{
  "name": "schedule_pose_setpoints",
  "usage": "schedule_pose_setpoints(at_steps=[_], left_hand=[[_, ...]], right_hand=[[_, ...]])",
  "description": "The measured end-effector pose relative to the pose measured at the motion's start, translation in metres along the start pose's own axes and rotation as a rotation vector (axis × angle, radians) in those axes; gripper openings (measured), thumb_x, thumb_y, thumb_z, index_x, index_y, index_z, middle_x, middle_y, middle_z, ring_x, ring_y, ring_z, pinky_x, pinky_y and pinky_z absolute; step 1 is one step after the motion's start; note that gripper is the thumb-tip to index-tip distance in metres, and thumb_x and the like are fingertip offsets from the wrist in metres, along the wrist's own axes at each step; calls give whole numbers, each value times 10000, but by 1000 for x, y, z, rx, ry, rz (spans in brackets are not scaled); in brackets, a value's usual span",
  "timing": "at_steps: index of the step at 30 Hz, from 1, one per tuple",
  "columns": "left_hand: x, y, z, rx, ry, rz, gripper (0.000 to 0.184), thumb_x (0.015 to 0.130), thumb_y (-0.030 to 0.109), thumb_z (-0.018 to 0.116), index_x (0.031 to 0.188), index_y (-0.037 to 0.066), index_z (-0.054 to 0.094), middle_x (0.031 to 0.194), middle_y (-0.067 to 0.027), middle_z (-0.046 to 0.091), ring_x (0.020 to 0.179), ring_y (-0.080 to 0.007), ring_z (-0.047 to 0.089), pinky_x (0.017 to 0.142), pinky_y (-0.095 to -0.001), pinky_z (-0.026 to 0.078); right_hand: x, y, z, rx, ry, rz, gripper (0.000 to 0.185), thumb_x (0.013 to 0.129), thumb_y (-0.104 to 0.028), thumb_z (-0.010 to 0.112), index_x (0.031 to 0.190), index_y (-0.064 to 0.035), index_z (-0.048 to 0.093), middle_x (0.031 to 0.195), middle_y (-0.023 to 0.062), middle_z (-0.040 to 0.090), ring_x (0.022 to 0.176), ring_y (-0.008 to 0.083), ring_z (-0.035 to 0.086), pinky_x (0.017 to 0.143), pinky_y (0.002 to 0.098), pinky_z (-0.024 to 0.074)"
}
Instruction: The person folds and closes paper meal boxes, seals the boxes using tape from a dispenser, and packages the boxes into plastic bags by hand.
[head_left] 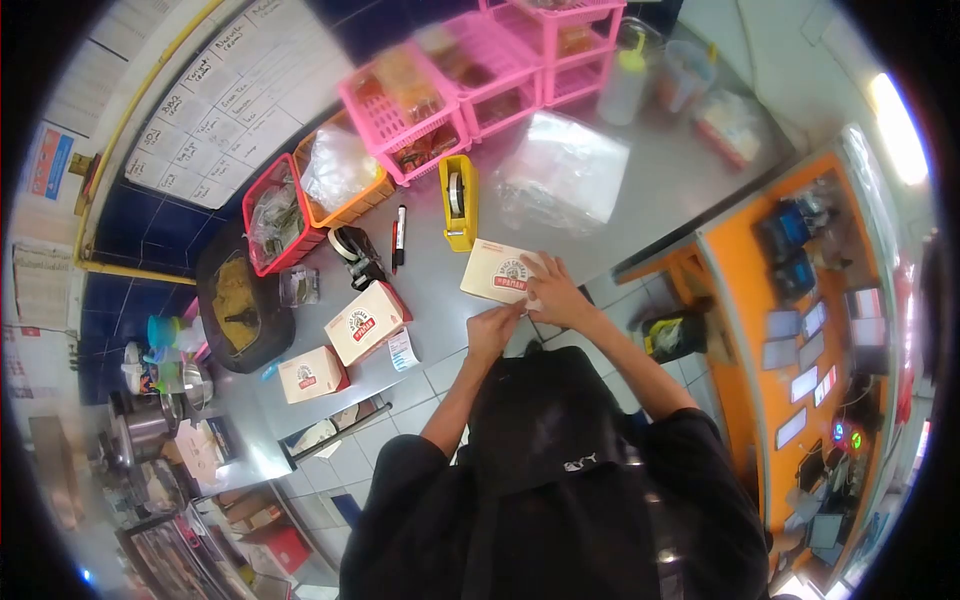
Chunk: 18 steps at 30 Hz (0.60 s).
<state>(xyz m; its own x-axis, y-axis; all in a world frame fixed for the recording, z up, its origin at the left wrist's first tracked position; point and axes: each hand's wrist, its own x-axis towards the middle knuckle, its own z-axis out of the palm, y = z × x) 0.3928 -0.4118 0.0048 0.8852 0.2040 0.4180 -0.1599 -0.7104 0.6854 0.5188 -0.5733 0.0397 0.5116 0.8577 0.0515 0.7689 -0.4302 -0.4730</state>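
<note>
- A person in a black cap and black clothing works with both hands on a cream box, printed with the words "Spicy Chicken", at the front edge of a metal bench.
- The left hand meets the box's near right corner, its fingers drawn together; what they pinch, if anything, cannot be told.
- The right hand lies over the box's right side, fingers bent and slightly apart; whether they grip it cannot be told.
- Just behind the box stands a yellow tape dispenser, with a black marker to its left and a black tape dispenser beyond.
- Two more printed boxes sit along the front edge toward the bench's left end, a paper slip against the larger one.
- Clear plastic bags lie between the yellow dispenser and the bench's right end.
- Pink baskets line the back edge.
</note>
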Motion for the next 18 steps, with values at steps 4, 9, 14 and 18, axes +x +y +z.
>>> schedule_pose_setpoints(at_steps=[4, 9, 14, 18], left_hand=[[11, -13, -8, 143, -136, 110, 376, 829, 270, 791, 1199, 245, 731, 730, -20, 723, 589, -199, 681, 528, -336, 540], [26, -20, -3, 195, -242, 156, 590, 831, 344, 772, 1391, 305, 588, 894, -59, 744, 689, -260, 712, 572, -389, 563], [17, -20, 23, 257, -261, 65, 735, 848, 386, 745, 1513, 350, 434, 1068, -100, 737, 812, -297, 732, 621, -409, 589], [8, -24, 21, 104, -239, 111, 671, 903, 362, 698, 1511, 388, 414, 1104, -143, 719, 844, -357, 723, 717, -468, 585]], right_hand=[[2, 1, -2, 6, -34, 18, 406, 655, -221, 827, 911, -80, 545, 1555, 203, 363, 1454, 481, 255, 1156, 651, 251], [4, 6, -6, 10, 16, 40, 715, 642, -259, 851, 1204, -11, 484, 1536, 233, 363, 1439, 480, 290, 1163, 612, 267], [11, 6, -10, 122, 76, 76, 1017, 621, -288, 909, 1429, 17, 373, 1516, 249, 370, 1415, 480, 322, 1160, 565, 299], [14, 15, 5, 41, 30, -49, 1047, 590, -226, 924, 1441, 9, 362, 1437, 244, 444, 1378, 476, 363, 1151, 530, 324]])
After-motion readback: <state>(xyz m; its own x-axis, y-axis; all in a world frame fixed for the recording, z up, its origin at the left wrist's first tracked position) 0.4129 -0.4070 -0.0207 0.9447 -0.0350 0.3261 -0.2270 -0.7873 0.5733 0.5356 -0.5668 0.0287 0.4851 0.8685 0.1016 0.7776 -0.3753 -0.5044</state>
